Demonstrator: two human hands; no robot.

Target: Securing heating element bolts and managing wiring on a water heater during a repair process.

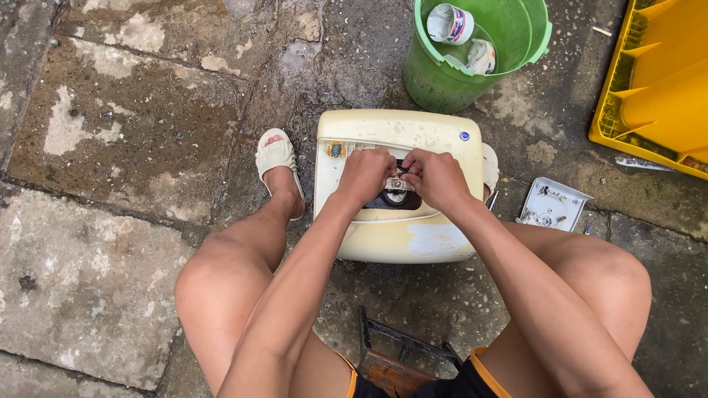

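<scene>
Wet stone floor (110, 243) under me, left hand (365, 175) and right hand (436, 179) both pinching the small metal part (398, 184) in this cream housing (398, 236); slippery fingers could drop it inside.

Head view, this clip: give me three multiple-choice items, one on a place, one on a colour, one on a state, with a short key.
1. Where is the green bucket?
A. Just beyond the cream casing
B. On the yellow crate
C. Behind the person

2. What colour is the sandal?
A. Black
B. Pale cream
C. Red

3. What are the left hand and right hand doing?
A. Hanging free
B. Both working at a small metal part in the casing's opening
C. Lifting the bucket

Key: 1 A, the bucket stands at the casing's far edge. 2 B, the straps are pale. 3 B, the fingertips of both hands meet over the part.
</scene>
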